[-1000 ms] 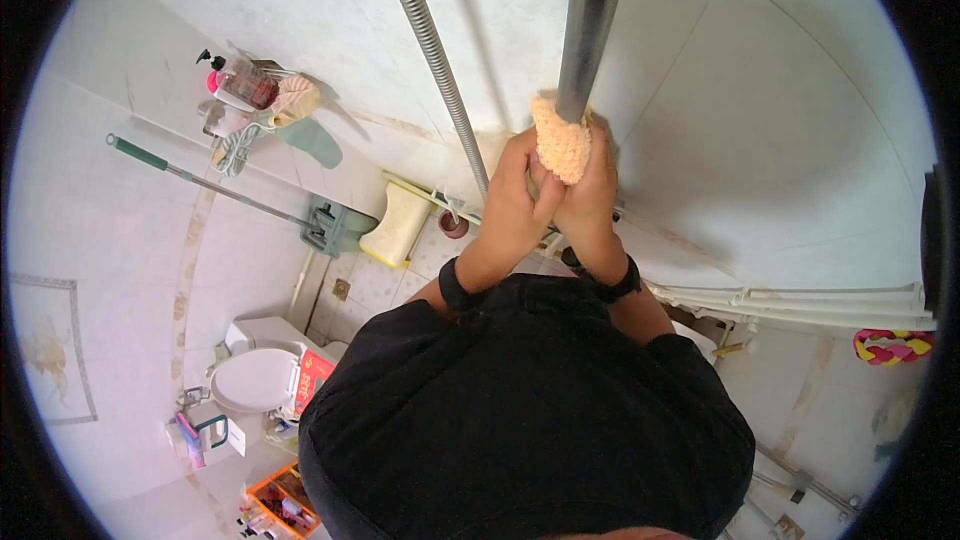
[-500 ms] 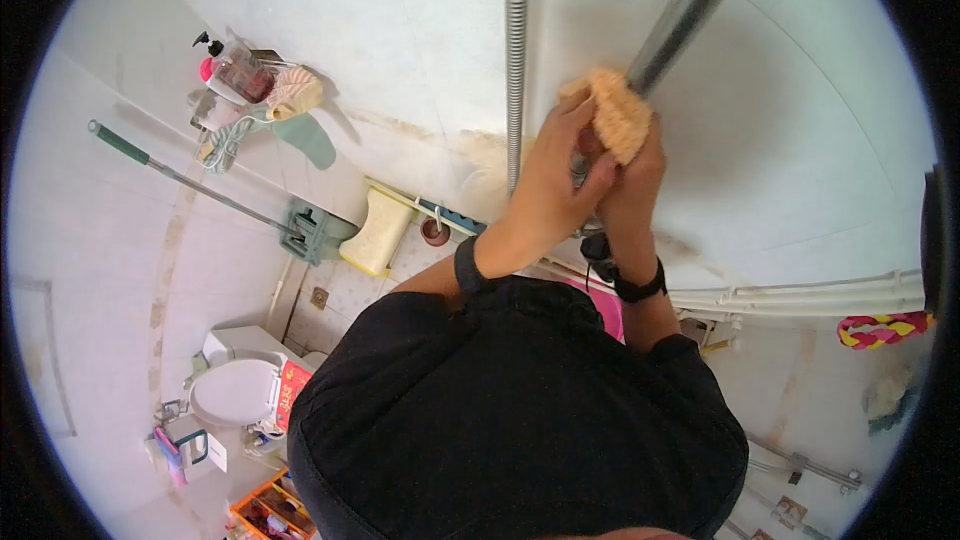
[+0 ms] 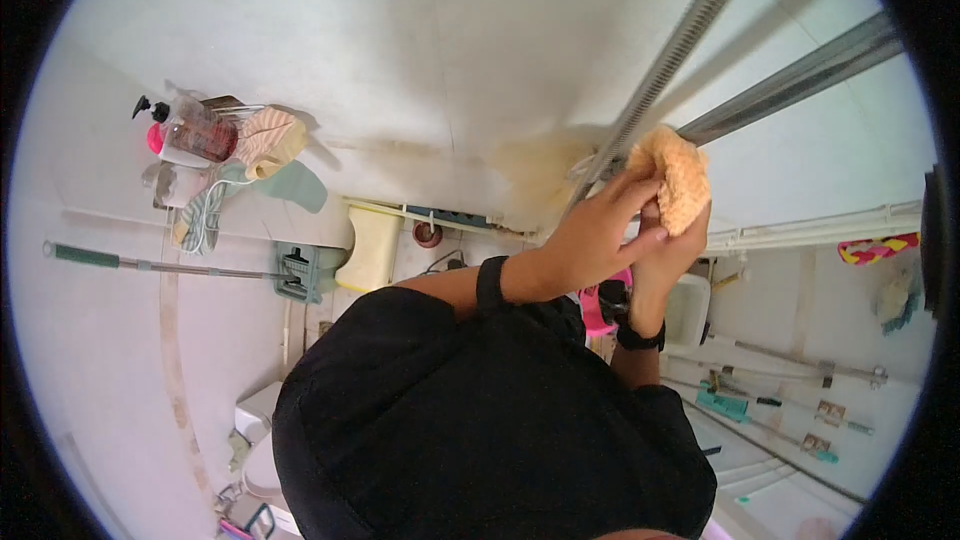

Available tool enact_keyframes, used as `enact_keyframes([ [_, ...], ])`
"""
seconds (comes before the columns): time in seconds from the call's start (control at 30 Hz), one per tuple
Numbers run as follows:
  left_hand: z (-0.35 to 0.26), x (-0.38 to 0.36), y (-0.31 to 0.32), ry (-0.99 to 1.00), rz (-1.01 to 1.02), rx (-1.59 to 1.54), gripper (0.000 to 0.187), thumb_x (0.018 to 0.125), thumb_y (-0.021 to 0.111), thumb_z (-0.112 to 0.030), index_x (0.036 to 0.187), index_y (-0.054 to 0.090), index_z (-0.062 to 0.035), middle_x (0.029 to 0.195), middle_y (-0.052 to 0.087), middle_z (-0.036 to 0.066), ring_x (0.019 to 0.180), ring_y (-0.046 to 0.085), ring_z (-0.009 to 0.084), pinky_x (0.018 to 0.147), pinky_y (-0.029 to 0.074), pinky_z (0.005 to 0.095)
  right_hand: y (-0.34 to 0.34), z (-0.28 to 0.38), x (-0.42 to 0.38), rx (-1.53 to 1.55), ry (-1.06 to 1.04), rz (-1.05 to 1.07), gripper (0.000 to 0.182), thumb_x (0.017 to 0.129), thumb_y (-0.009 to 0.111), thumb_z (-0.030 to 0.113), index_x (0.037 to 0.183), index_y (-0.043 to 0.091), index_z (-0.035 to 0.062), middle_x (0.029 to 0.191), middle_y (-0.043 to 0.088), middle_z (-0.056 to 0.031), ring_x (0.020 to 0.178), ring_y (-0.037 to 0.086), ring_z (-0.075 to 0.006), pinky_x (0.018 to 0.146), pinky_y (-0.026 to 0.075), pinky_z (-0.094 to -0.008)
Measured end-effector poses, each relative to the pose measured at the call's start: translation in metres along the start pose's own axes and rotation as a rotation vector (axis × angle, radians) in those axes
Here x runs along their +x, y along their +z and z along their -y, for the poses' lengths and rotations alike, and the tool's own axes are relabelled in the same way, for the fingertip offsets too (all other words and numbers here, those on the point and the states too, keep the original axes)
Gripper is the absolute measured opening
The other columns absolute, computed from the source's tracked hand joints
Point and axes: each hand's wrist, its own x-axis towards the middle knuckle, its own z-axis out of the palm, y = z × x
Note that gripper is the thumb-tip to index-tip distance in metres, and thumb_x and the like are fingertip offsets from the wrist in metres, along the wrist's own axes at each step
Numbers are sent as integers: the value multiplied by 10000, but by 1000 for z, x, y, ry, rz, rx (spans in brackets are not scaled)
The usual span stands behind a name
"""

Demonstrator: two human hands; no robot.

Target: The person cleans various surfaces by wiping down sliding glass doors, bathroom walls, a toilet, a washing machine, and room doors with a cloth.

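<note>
Up against the metal pole (image 3: 790, 80), an orange sponge (image 3: 675, 185) is pressed where the pole meets the wall, with both hands wrapped about it. The left hand (image 3: 595, 240) curls partway closed, its fingers (image 3: 630, 202) lying over the near side of the sponge and the thumb stretched toward it. The right hand (image 3: 668, 255) grips from underneath and behind, closed around the sponge's lower edge; most of its fingers are hidden. A ribbed shower hose (image 3: 670, 70) runs just beside the pole, passing close to the left hand. Each wrist carries a black band. Farther off on the wall, a wire rack (image 3: 215, 130) holds bottles and cloths, and a mop (image 3: 170, 266) with a green handle leans below it.
</note>
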Motion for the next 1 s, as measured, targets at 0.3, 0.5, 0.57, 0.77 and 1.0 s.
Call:
enact_keyframes([
  [0.3,3,-49,-98,268,113,-145,616,750,780,-291,1245,514,-39,1227,531,173,1083,572,353,865,503,403,38,20,-92,11,-244,10,700,798,779,250,1317,415,-46,1174,555,-192,1028,597,-295,866,503,-417],
  [0.5,36,-73,-188,47,-122,103,667,700,805,-194,1244,470,-2,1211,525,198,1107,549,309,898,486,387,129,49,-67,169,-67,690,707,758,668,235,1347,415,-63,1398,383,-231,1289,433,-349,1077,354,-414],
  [0.57,48,-82,-210,-46,-244,81,668,728,780,-113,1283,424,-3,1203,512,182,1089,548,261,905,488,356,167,51,-63,192,-64,820,723,776,658,215,1376,369,-66,1420,357,-260,1282,435,-397,1080,356,-423],
  [0.77,83,-97,-258,-415,-638,-170,545,815,699,16,1291,433,17,1231,502,134,1110,544,219,922,487,327,267,61,-54,120,-220,946,755,797,666,185,1408,288,-47,1357,418,-301,1197,479,-476,1031,413,-461],
  [1.0,73,-55,-268,-202,-672,-177,498,797,636,73,1271,489,39,1224,512,130,1145,528,232,982,445,351,279,72,-42,55,-291,666,643,804,662,187,1338,379,-35,1270,509,-269,1128,544,-425,942,463,-474],
])
